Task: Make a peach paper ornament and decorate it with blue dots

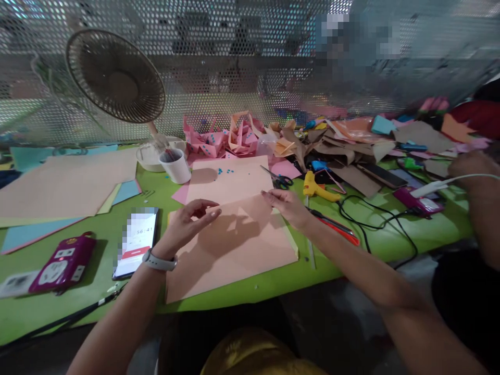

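Observation:
A peach paper sheet [234, 260] lies in front of me on the green table, its far edge lifted and throwing a shadow on the paper below. At the left end of this edge, my left hand [187, 226] is closed with thumb and forefinger around the paper. My right hand [289, 207] pinches the far right corner. Beyond it is another peach sheet [230, 179] with small blue dots on it. Scissors [282, 181] rest at that sheet's right edge. A yellow glue gun [318, 188] and a red-orange cutter [339, 229] lie right of my right hand.
On the left are a lit phone [136, 245], a purple device [64, 263] and large paper sheets [70, 182]. A white cup [175, 166] stands before a fan [117, 78]. Paper scraps [332, 148] pile along the back. Another person's arm [478, 208] is at right, near black cables [385, 224].

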